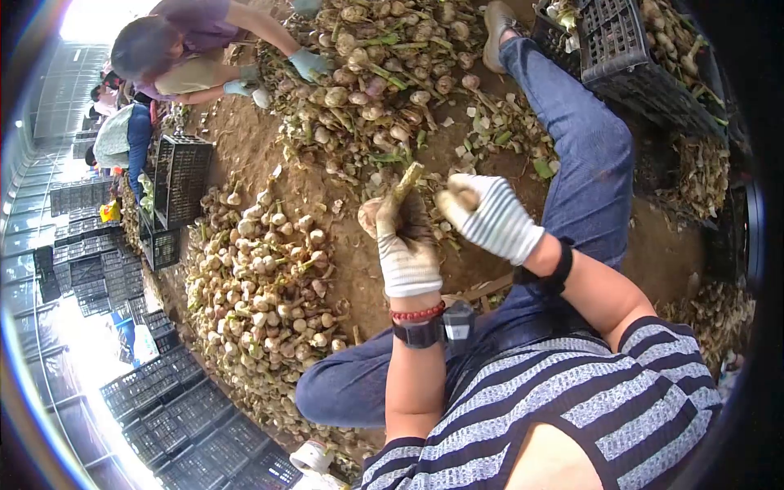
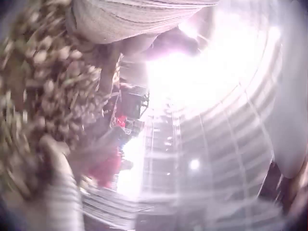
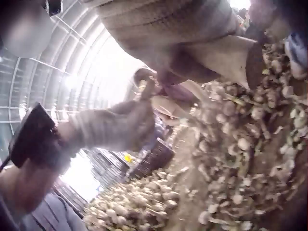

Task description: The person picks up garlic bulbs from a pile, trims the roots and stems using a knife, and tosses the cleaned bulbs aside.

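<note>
My left hand (image 1: 408, 249), in a soiled pale glove, grips a garlic bulb (image 1: 370, 217) by its stem (image 1: 406, 181), which sticks up past the fingers. Close on its right is my right hand (image 1: 492, 216) in a striped glove, its tan-coated fingers curled in; I cannot tell whether anything is inside them. The two hands are apart, above bare soil. In the right wrist view, the right glove (image 3: 163, 29) fills the top and the left hand (image 3: 125, 126) shows beyond it. The left wrist view is blurred, with the left glove (image 2: 130, 19) along its top.
Stemmed garlic lies in a large heap (image 1: 367, 82) ahead, and a pile of trimmed bulbs (image 1: 257, 286) at the left. A person (image 1: 184, 45) in gloves reaches into the heap. Black crates stand at the right (image 1: 612, 49) and left (image 1: 181, 180). My legs (image 1: 592, 155) flank the work area.
</note>
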The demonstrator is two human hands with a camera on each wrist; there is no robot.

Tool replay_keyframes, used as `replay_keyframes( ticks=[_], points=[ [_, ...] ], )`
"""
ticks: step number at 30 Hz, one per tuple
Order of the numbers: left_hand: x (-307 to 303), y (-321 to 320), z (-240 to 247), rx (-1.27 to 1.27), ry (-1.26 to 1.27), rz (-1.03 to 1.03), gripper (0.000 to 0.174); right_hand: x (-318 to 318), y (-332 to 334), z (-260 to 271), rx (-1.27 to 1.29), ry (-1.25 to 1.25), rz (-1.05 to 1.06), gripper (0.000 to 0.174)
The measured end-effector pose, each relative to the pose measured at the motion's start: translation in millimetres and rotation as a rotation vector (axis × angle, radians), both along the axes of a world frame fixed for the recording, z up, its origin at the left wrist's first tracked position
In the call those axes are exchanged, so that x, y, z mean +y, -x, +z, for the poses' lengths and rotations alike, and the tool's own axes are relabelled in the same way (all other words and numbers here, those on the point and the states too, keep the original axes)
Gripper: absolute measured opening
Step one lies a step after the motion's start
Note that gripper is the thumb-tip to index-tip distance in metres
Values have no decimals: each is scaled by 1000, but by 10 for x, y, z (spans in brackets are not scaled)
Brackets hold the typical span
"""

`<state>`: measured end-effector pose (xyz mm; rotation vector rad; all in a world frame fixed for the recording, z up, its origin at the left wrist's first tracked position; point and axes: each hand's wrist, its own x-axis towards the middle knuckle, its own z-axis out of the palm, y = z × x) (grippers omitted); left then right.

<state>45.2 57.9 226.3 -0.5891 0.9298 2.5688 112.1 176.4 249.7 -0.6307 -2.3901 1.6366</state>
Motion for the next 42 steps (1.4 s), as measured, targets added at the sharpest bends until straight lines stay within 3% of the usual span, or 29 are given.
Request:
replay_keyframes(
  ticks=[1,2,3,4,5,6,7,8,10,12,15,16,18,20,21,22,24,25,26,28,30,34,35,37,40,42],
  points=[
    [15,-20,105,-26,-5,-21,14,-22,66,-177,-2,-87,32,21],
    [-70,22,163,9,-166,-3,11,-28,146,-411,-2,-174,66,20],
    [-322,127,296,78,-431,-49,11,39,175,-519,-210,-131,144,18],
    [-590,292,531,246,-485,22,12,115,138,-858,-348,-300,184,19],
    [-856,460,765,411,-555,94,14,184,49,-1023,-418,-196,138,21],
    [-1076,588,955,573,-325,305,14,237,-25,-1154,-489,-94,96,22],
    [-1300,714,1145,673,-66,532,14,171,-103,-1267,-380,7,-63,25],
    [-1346,834,1143,661,58,602,16,103,-100,-1261,-396,19,-57,25],
    [-1094,987,643,527,293,411,21,42,92,-1129,-414,56,15,25],
    [-653,1049,-114,363,621,18,26,44,192,-948,-390,77,21,24],
    [152,1172,-1091,-39,651,-371,35,200,228,-862,-443,150,36,25],
    [225,1320,-1966,129,603,-407,38,280,199,-863,-451,147,27,25],
    [725,1334,-2147,54,954,-516,52,426,149,-850,-519,420,-127,26],
    [991,1553,-2976,-82,1371,-648,69,483,169,-780,-506,504,-204,26],
    [1022,1658,-3264,-194,1295,-772,82,502,178,-753,-496,528,-211,26],
    [1028,1619,-3361,-190,1290,-775,82,516,189,-728,-482,554,-217,25],
    [924,1436,-3380,115,921,-878,82,474,188,-843,-470,474,-168,25],
    [927,1285,-2668,-186,716,-722,80,453,201,-836,-454,487,-158,26],
    [863,1253,-2625,-313,575,-760,79,420,205,-817,-439,500,-148,26],
    [704,1043,-2558,-275,555,-594,79,400,158,-808,-432,470,-118,27],
    [568,1009,-2512,-289,521,-583,83,355,125,-734,-405,417,-108,28],
    [533,1205,-2458,-411,464,-527,93,321,87,-556,-459,550,-120,29],
    [611,1243,-2284,-410,690,-547,99,322,94,-538,-461,543,-120,29],
    [823,1436,-2255,-485,803,-565,95,347,109,-546,-468,542,-124,30],
    [1055,1613,-2606,-584,947,-654,76,430,147,-638,-525,549,-157,31],
    [1005,1932,-3540,-531,361,-808,65,490,181,-644,-523,558,-181,31]
  ],
)
